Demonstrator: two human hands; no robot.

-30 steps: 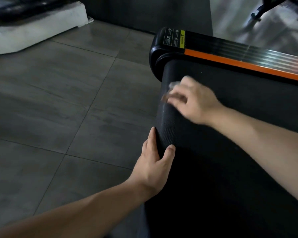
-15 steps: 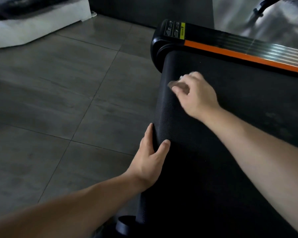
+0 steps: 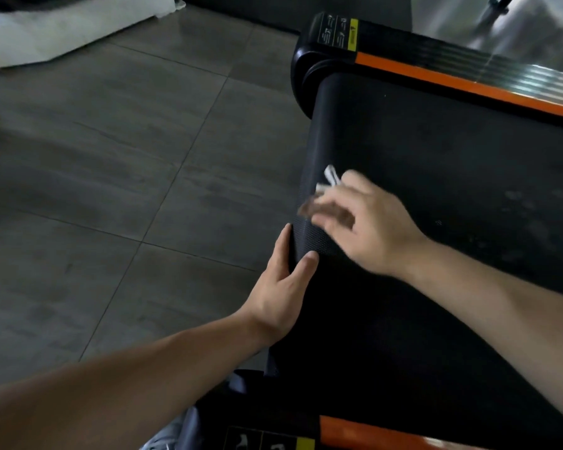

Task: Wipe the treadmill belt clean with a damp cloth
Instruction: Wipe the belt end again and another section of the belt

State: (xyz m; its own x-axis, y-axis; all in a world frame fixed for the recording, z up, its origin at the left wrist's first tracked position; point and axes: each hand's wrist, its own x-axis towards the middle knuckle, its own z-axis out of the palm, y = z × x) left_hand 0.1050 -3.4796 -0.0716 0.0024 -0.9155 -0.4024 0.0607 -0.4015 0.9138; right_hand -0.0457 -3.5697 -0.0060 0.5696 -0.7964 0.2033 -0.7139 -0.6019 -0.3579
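Left hand [image 3: 280, 297] around belt [image 3: 436, 177] end, right hand [image 3: 371, 228] seemingly around white cloth [image 3: 330, 177]

Black dimpled belt [image 3: 436, 177], orange side rail [image 3: 462, 86], white cloth [image 3: 330, 177].

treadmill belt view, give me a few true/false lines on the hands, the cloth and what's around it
1. The left hand grips the rounded end of the black textured treadmill belt. True.
2. The right hand holds a small white cloth over the belt. True.
3. The treadmill's side stripe is blue. False: the side stripe is orange.
4. The floor is wooden planks. False: it is large grey tiles.
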